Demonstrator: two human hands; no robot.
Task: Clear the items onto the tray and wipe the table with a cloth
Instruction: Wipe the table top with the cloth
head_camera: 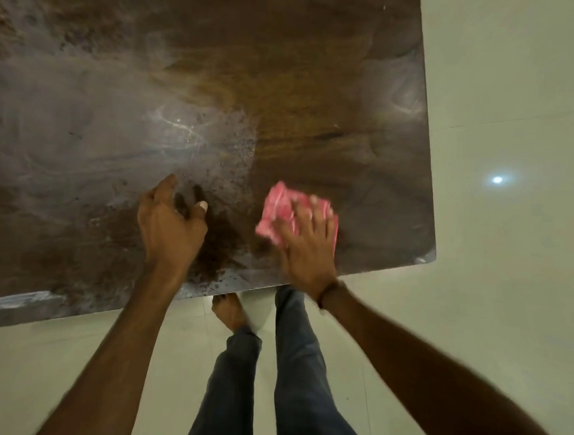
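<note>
Cloth (278,208): pressed flat by right hand (305,251), grip released.
Left hand (170,222): beside cloth, nothing grasped.
Tabletop (285,85): overlapping strokes advised.

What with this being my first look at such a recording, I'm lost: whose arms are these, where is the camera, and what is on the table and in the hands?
There is no machine. A person wears one camera on the head, which looks down at their own arms. The left hand is over the dark, streaky table, with its fingers loosely curled and holding nothing. The right hand presses a pink cloth flat onto the table near its right corner and looks blurred. Small specks dot the surface. No tray shows. Below are the person's legs and a bare foot on the pale floor.
</note>
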